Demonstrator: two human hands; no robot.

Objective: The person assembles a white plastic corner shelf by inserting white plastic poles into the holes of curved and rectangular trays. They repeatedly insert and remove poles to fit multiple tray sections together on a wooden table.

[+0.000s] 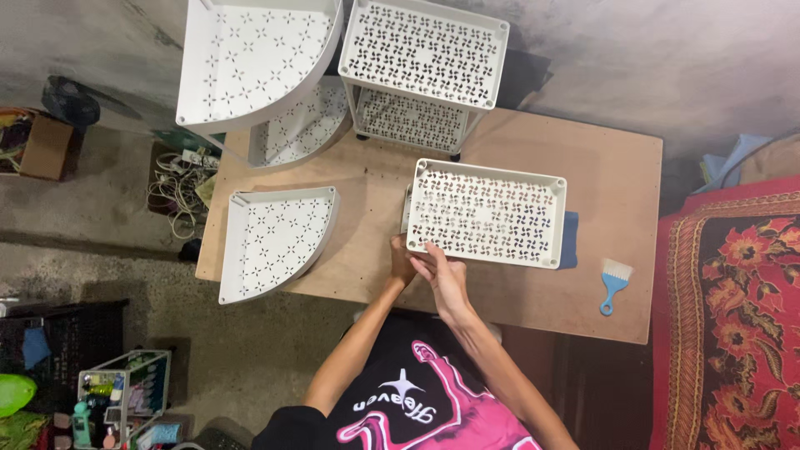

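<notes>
Wooden table (600, 179), concrete floor (108, 225), patterned rug (733, 308)

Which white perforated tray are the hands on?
The loose rectangular tray lying flat mid-table; both hands meet at its near-left corner. The quarter-round tray lies untouched to the left.

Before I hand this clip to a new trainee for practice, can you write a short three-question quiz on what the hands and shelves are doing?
1. True or false: both hands touch the rectangular white tray.
2. Which thing lies near the table's right edge? A) blue brush B) red cup C) black box
3. What shape is the loose shelf lying left of the hands?

Key:
1. True: the left hand and right hand meet at its near left corner.
2. A, the blue brush on the wooden table.
3. Quarter-round: the corner shelf.
</notes>
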